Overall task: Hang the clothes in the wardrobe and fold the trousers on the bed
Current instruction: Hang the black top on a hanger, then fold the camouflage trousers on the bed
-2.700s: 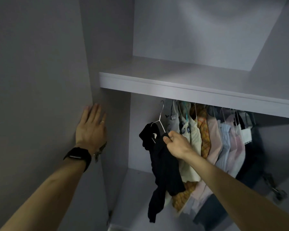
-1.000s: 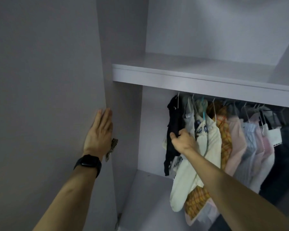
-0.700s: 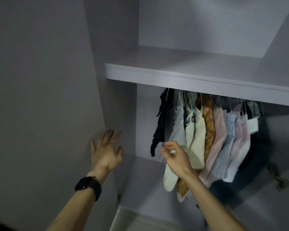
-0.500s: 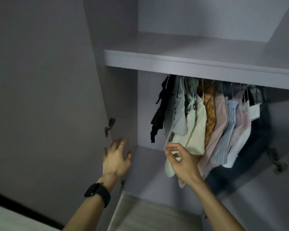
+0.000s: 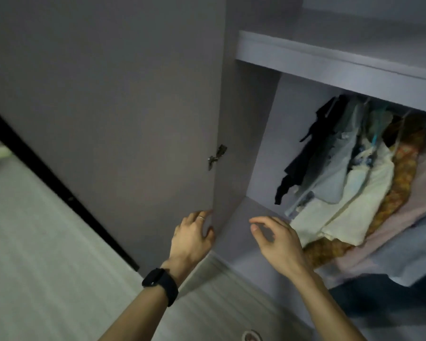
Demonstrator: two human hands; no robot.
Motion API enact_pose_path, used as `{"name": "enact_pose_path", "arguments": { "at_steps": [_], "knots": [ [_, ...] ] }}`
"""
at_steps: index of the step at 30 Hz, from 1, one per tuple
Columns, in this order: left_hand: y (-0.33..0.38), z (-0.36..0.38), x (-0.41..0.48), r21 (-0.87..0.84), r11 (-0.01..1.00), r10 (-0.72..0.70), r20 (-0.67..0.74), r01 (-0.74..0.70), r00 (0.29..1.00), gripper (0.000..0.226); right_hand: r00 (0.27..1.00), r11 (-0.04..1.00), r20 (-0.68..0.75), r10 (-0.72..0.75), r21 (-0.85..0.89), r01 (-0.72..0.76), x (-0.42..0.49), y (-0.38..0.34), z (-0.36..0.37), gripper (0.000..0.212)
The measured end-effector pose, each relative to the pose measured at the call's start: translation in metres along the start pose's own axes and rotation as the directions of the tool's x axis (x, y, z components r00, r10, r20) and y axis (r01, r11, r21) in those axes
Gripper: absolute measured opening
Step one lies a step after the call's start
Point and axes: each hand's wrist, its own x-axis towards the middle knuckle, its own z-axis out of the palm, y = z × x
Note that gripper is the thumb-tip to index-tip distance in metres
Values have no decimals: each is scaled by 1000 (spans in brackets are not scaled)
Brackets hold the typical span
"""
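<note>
The left hand (image 5: 192, 232) is pressed against the low edge of the wardrobe door (image 5: 133, 107), fingers spread on the panel, nothing gripped; a black watch (image 5: 160, 284) is worn at the wrist. The right hand (image 5: 278, 239) is held in the air to its right, well apart from it, fingers loosely curled and empty, near the hems but not touching. The clothes are seen hanging under the shelf (image 5: 330, 60): a black garment (image 5: 303, 158) leftmost, then a cream garment (image 5: 349, 205) and an orange patterned garment (image 5: 399, 183) to the right. A metal hinge (image 5: 217, 156) is seen on the door's edge
</note>
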Motion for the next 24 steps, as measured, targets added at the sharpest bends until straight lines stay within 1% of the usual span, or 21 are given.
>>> {"name": "enact_pose_path", "arguments": {
  "at_steps": [3, 5, 6, 8, 10, 12, 14, 16, 17, 18, 20, 21, 23, 24],
  "knots": [
    [-19, -9, -18, -7, 995, -102, -69, 102, 992, 50, 987, 993, 106, -118, 23, 116, 18, -16, 23, 13],
    [-34, -17, -39, -18, 977, -211, -127, 211, 969, 48, 955, 975, 193, -224, 48, 219, 27, -35, 41, 17],
    [-42, -21, -50, -24, 966, -257, -160, 256, 953, 47, 934, 963, 235, -268, 65, 260, 31, -43, 50, 22],
    [-59, -31, -79, -81, 922, -388, -233, 380, 892, 45, 855, 928, 363, -370, 105, 357, 36, -65, 70, 26],
    [-73, -37, -112, -144, 861, -507, -300, 487, 808, 43, 761, 883, 455, -462, 157, 441, 37, -83, 88, 30],
    [-84, -40, -154, -204, 777, -624, -374, 595, 687, 43, 644, 821, 527, -554, 221, 526, 32, -105, 107, 28],
    [-92, -40, -198, -246, 688, -709, -427, 683, 561, 43, 528, 759, 576, -624, 285, 585, 20, -126, 128, 17],
    [-98, -38, -237, -282, 595, -774, -452, 752, 443, 43, 423, 708, 613, -667, 343, 618, 4, -144, 145, 14],
    [-99, -35, -262, -310, 532, -810, -458, 788, 367, 43, 349, 672, 633, -690, 383, 633, -10, -154, 157, 14],
    [-101, -33, -277, -327, 499, -825, -463, 803, 324, 43, 304, 658, 651, -696, 407, 634, -17, -161, 164, 14],
    [-104, -28, -318, -387, 401, -864, -460, 830, 203, 42, 180, 611, 682, -709, 467, 639, -45, -181, 181, 16],
    [-105, -27, -326, -407, 378, -873, -456, 832, 173, 42, 145, 601, 692, -707, 480, 639, -52, -185, 185, 18],
    [-109, -27, -355, -456, 314, -886, -455, 833, 85, 41, 44, 551, 698, -715, 523, 650, -74, -204, 200, 20],
    [-112, -27, -364, -480, 294, -889, -454, 827, 53, 41, 9, 537, 704, -710, 533, 654, -83, -213, 206, 22]
  ]
}}
